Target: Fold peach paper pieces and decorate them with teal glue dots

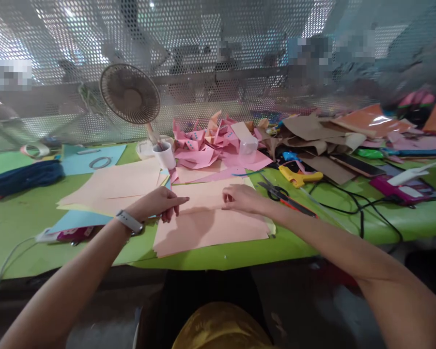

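A stack of peach paper sheets [210, 237] lies in front of me, with a crease or edge running across it between my hands. My left hand [162, 201], with a watch on its wrist, is over the stack's left side. Its index finger is stretched out and the other fingers hang apart, holding nothing. On the other side, my right hand [241, 198] is over the stack with its fingers curled in towards the thumb. Whatever those fingers may hold is too small to make out. Another spread of peach sheets [109, 182] lies left of my left hand.
Scissors [274, 190], an orange-handled cutter [300, 206] and a yellow glue gun [300, 175] lie to the right. Black cables [361, 208] run near a magenta power strip [396, 189]. Behind stand a white cup [164, 156], a fan [131, 94] and folded pink paper [199, 140].
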